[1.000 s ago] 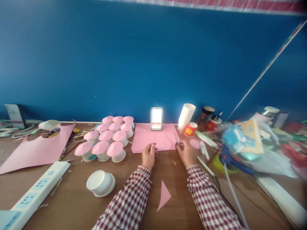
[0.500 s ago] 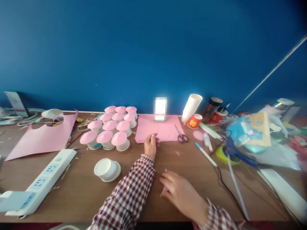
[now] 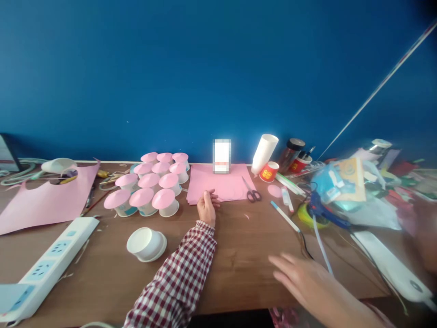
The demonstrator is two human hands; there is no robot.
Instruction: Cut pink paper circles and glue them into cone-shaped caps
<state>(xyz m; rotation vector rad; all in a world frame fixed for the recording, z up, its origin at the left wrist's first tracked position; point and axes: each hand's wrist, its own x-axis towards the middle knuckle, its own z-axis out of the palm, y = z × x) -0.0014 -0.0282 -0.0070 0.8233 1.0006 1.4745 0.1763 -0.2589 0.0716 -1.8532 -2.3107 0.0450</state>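
My left hand (image 3: 207,207) rests at the near edge of the pink paper sheets (image 3: 201,182), fingers loosely curled and apart, with nothing visible in them. Its checked sleeve lies along the table. My right hand (image 3: 300,278), smeared by motion, is over the front right of the table with fingers stretched out, holding nothing I can see. Scissors (image 3: 253,195) lie at the right of the sheets. A white paper cup (image 3: 145,243) stands upside down left of my left forearm. Several upturned cups with pink paper cone tops (image 3: 164,198) stand in rows behind it.
A power strip (image 3: 51,264) and a cut pink sheet (image 3: 51,200) lie at left. On the right are a white cup stack (image 3: 264,152), a red cup (image 3: 269,171), a marker (image 3: 285,216), a blue glue gun (image 3: 326,212) and plastic bags. A blurred shape (image 3: 428,237) shows at the right edge.
My right hand has moved right, away from the small pink scrap area, and its fingers have straightened. That scrap no longer shows on the table. The view has shifted slightly right.
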